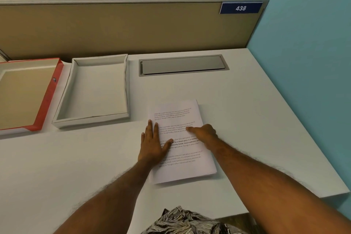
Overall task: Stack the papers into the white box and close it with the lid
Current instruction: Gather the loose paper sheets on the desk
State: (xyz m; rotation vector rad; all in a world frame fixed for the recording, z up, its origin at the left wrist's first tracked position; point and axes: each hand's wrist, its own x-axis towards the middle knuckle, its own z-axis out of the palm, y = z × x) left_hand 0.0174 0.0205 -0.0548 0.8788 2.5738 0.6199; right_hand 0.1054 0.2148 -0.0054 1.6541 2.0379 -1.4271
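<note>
A stack of printed papers lies on the white desk in front of me, slightly tilted. My left hand rests flat on the stack's left edge with fingers spread. My right hand lies on the stack's right side, thumb pointing left across the page and the other fingers curled at the right edge. The open white box sits to the left of the papers, with nothing inside. Further left lies the red-edged lid, turned upside down with its brown inside showing.
A grey cable hatch is set into the desk behind the papers. A beige partition with a blue "438" sign borders the back; a blue wall stands at the right. The desk edge runs diagonally at the right.
</note>
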